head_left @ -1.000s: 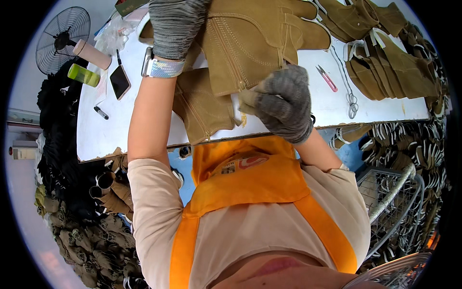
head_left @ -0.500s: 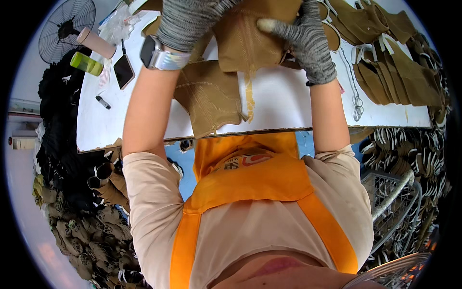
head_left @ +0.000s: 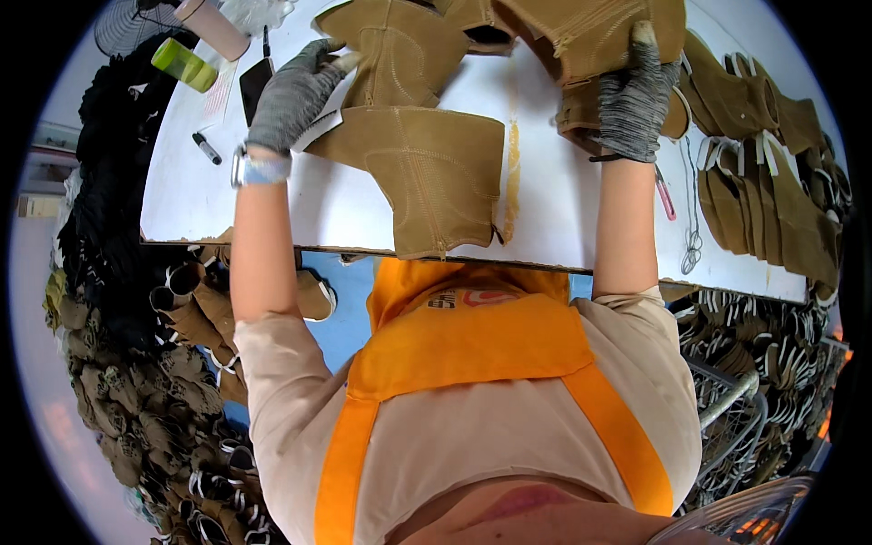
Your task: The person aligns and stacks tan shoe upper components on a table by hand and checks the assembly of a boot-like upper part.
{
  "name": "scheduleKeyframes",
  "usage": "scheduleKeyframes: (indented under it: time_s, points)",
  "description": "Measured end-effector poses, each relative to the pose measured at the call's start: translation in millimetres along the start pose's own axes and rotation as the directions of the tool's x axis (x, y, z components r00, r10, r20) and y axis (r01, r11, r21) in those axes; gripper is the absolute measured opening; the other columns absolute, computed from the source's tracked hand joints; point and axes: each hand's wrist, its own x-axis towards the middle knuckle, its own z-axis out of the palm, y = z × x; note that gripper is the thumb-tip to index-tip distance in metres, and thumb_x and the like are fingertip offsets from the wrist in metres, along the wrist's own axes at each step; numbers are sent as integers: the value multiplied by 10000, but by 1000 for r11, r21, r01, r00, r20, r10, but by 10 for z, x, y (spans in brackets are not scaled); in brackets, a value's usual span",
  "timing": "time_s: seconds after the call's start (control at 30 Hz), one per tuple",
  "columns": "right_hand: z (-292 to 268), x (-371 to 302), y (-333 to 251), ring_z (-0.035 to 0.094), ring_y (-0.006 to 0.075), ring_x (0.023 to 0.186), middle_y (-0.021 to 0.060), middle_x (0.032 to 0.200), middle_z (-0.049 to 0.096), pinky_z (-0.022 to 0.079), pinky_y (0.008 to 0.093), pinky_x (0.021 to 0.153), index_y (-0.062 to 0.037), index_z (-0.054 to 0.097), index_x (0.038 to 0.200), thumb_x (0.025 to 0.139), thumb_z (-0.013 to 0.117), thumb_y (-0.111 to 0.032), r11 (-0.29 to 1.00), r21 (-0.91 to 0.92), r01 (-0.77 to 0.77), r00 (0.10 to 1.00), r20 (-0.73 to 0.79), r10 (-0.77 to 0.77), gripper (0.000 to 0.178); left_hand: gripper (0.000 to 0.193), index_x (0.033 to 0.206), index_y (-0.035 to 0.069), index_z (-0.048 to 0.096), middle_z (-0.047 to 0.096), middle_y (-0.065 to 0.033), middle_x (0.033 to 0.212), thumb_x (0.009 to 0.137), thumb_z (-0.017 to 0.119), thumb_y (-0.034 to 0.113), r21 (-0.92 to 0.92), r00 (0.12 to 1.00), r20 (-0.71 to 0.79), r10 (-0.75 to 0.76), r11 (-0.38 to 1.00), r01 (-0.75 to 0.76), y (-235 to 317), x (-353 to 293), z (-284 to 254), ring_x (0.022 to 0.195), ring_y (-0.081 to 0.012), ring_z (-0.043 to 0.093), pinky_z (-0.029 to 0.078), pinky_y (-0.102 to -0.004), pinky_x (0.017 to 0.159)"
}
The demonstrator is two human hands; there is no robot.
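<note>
Two hands in grey knitted gloves are in view, well apart. The left hand (head_left: 295, 100) has its fingers spread and grips nothing, its tips just beside a brown suede-like boot upper (head_left: 400, 54); whether they touch it cannot be told. The right hand (head_left: 636, 104) is clamped on a brown zipped boot upper (head_left: 595, 36), one digit over its face, most of the others out of sight.

Between the hands, one brown stitched boot upper (head_left: 431, 182) lies flat at the near edge of the white table (head_left: 563, 218), overlapping the lower edge of the upper by the left hand. That farther one is cut off at the top, as is the one under the right hand. At least one more brown piece (head_left: 575, 109) shows beneath the right-hand upper, mostly covered.

To the left are two containers, one translucent green bottle (head_left: 184, 65) and one pale pink tumbler (head_left: 213, 29), with one black marker (head_left: 207, 148) and one flat dark phone-like object (head_left: 254, 89), partly hidden by the left hand. One pink-handled tool (head_left: 666, 197) has its upper end hidden by the right forearm. Beside it lies one grey cord (head_left: 692, 245). Two overlapping rows of brown uppers (head_left: 763, 204) fill the right side, too crowded to count. One wire fan (head_left: 136, 32) is cut off at upper left.
</note>
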Motion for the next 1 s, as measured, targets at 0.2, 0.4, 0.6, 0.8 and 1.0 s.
scheduleKeyframes:
  time_s: [0.2,0.4,0.6,0.8,1.0]
  points:
    - [-352,105,197,506,246,1179,91,1270,518,459,397,1005,-100,433,1327,807,758,-245,975,-217,40,997,71,-25,630,750,1404,29,417,609,-148,1218,857,664,479,-303,857,503,-112,906,296,-215,318,194,1107,-198,584,457,-310,960]
    - [-380,87,-111,519,215,1152,90,1231,527,455,361,989,-67,450,1284,832,729,-240,995,-88,39,999,-28,-41,559,706,1367,-43,430,562,-116,1287,880,660,415,-678,872,489,2,631,378,-639,430,275,1187,-191,524,388,-298,1045]
    - [-400,71,47,538,197,1093,90,1182,536,482,326,920,-48,463,1262,856,704,-196,984,-180,12,1000,-13,-14,495,520,1356,-8,448,564,-103,1288,938,613,254,-907,882,419,-214,-64,416,-968,615,481,1165,-189,523,396,-280,1034]
    - [3,-18,632,556,174,1007,86,1142,539,513,317,839,-14,477,1171,759,809,-157,926,-371,-71,938,291,189,548,456,1221,65,598,658,-79,1093,964,527,435,-297,840,328,-432,797,526,-1177,736,233,997,-104,603,482,-230,862]
    - [-92,-284,790,558,184,1033,79,1119,547,523,295,858,-15,422,1211,667,881,-251,816,-567,-109,886,318,339,750,401,1055,31,668,673,-59,824,935,590,406,-278,923,-108,-369,903,328,-455,175,-169,755,-123,597,489,-268,687]
